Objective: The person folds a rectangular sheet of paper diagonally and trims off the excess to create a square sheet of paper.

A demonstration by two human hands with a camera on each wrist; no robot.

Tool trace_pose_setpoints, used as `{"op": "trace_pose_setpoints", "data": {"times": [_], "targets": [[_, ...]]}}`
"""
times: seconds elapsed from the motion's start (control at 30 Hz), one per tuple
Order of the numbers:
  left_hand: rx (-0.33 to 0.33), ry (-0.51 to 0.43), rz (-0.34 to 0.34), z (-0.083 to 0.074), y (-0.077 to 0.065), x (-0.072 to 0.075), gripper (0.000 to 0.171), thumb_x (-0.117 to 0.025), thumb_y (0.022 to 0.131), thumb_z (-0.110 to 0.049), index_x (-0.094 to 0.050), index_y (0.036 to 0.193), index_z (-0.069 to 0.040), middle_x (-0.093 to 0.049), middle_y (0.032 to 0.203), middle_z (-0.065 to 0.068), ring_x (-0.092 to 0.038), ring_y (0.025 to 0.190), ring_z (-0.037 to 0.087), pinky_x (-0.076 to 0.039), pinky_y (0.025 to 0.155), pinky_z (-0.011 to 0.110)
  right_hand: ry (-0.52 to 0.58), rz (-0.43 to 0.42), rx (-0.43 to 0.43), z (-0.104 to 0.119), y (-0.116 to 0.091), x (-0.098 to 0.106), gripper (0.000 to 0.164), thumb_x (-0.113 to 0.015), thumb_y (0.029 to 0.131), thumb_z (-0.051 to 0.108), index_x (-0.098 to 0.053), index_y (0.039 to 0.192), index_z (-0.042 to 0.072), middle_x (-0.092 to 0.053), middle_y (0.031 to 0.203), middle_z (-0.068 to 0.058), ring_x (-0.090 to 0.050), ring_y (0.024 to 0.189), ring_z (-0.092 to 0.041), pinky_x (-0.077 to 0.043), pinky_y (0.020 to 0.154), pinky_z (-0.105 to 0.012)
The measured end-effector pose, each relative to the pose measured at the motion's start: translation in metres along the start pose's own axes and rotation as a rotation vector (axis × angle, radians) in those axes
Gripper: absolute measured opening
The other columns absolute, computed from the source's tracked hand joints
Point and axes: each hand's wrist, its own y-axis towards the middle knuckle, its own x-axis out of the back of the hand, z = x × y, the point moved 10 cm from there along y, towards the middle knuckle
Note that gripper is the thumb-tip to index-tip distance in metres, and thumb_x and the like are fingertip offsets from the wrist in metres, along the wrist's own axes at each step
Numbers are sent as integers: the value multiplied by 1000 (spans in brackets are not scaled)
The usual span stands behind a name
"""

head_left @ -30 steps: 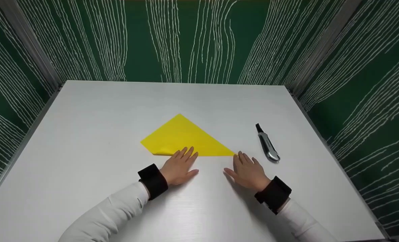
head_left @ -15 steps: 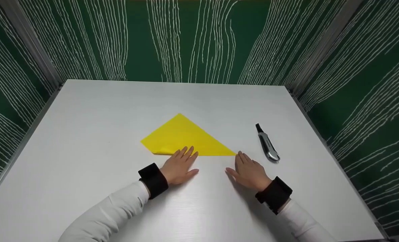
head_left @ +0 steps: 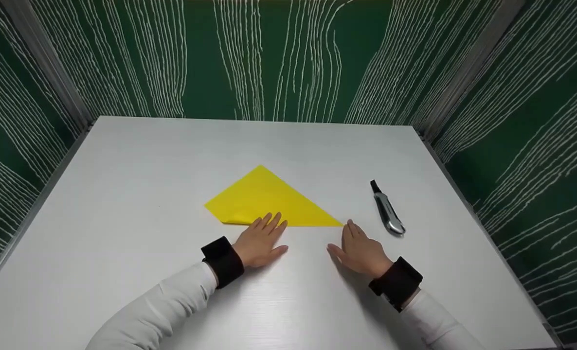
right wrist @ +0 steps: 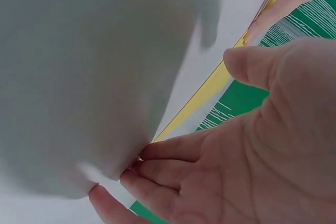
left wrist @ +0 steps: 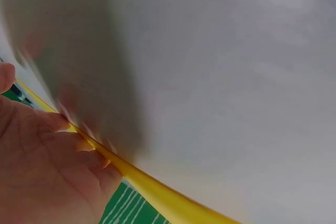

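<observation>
A folded sheet of yellow paper lies on the white table, its long straight edge toward me. My left hand rests on that near edge with its fingers stretched out over the paper. In the left wrist view the left hand lines its fingertips along the yellow paper. At the pointed right corner, the straight fingertips of my right hand touch down, thumb spread to the side. From the right wrist view, the right hand has its fingertips at the end of the yellow paper strip.
A box cutter with a grey and black handle lies right of the paper, beyond my right hand. Green walls with white wavy lines surround the white table at the back and both sides.
My right hand has slid slightly right at the paper's pointed corner, its fingers drawn closer together. The left hand, the paper and the box cutter stay in place.
</observation>
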Motion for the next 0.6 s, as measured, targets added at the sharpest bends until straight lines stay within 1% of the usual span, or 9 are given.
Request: {"op": "trace_pose_setpoints", "data": {"times": [0.07,0.2,0.3,0.37,0.4,0.5,0.6], "targets": [[-1,-1,2,0,0,0,64,-43,109,-39,-30,161,-3,-23,171,20,-22,160,38,-22,130,52,18,-1,7,2,0,1,79,-48,107,42,-32,148,-23,-29,159,-41,-36,150,-49,-53,98,-64],[-3,1,3,2,1,-1,65,-42,109,-40,-29,161,-4,-22,171,20,-21,160,38,-21,131,52,55,26,-1,5,1,1,82,-49,107,43,-28,148,-25,-23,159,-44,-29,151,-53,-47,107,-65],[1,3,5,2,1,-2,65,-41,109,-41,-28,162,-4,-21,172,19,-20,160,38,-20,131,52,70,18,13,9,6,0,83,-51,106,42,-25,151,-23,-17,161,-45,-23,153,-55,-40,115,-64],[5,10,5,3,1,-1,66,-41,109,-42,-28,162,-5,-21,172,19,-20,160,38,-20,131,51,79,7,49,17,10,0,82,-52,106,42,-25,154,-18,-14,163,-42,-20,154,-55,-34,119,-66],[7,12,5,3,2,-1,66,-41,109,-42,-28,162,-5,-21,172,18,-20,161,37,-20,131,51,78,10,73,21,13,-2,80,-53,106,42,-25,156,-15,-13,165,-40,-19,155,-55,-29,122,-67],[13,24,5,2,1,-1,66,-42,109,-42,-28,162,-5,-21,172,18,-21,160,37,-21,131,51,78,49,150,38,20,-9,77,-51,106,45,-25,161,-3,-10,170,-31,-14,158,-50,-17,125,-69],[22,35,7,2,1,-1,66,-42,109,-43,-29,162,-6,-22,172,17,-22,160,36,-21,131,50,70,97,208,55,26,-16,74,-46,107,50,-23,164,7,-8,173,-23,-9,160,-46,-10,127,-70]]}}
